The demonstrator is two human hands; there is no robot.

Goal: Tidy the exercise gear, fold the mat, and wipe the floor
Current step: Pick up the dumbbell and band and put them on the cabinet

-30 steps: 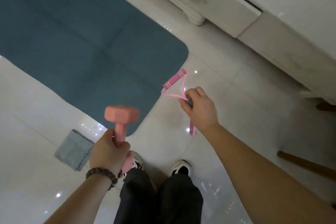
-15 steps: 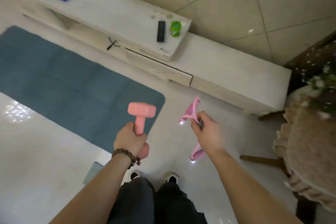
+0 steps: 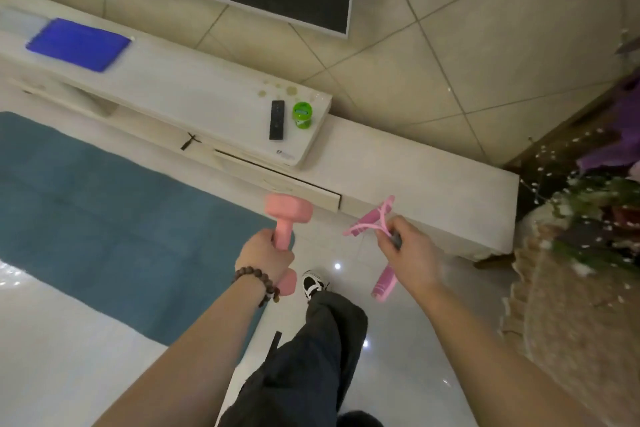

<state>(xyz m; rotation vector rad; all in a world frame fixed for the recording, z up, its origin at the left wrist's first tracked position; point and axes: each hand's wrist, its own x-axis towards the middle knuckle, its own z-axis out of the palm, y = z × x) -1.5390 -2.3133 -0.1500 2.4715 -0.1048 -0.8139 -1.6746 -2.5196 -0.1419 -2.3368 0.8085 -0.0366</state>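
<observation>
Fingers of the left hand [image 3: 265,255] curl tight round the shaft of one pink dumbbell [image 3: 287,215], which stands nearly upright: one head rises above the knuckles, the other pokes out below the heel of the hand. That arm reaches forward from the lower left with a bead bracelet [image 3: 258,282] on the wrist. Fingers of the right hand [image 3: 410,253] pinch the middle of one pink resistance band [image 3: 374,224]; one ribbed handle lies just beyond the fingertips and a second hangs below the palm, though motion blur makes it hard to say how the cords run between them. The right arm comes in from the lower right, hand held level with the left. Left of and beyond the left fingers one blue mat [image 3: 104,211] lies flat on the white tile floor [image 3: 52,357]. Ahead of both sets of fingers stands a low white TV cabinet [image 3: 207,94], bearing one black remote [image 3: 277,120], one green cup [image 3: 302,114] and one blue pad [image 3: 78,45]. Below the hands show dark trousers and one shoe [image 3: 313,282].
</observation>
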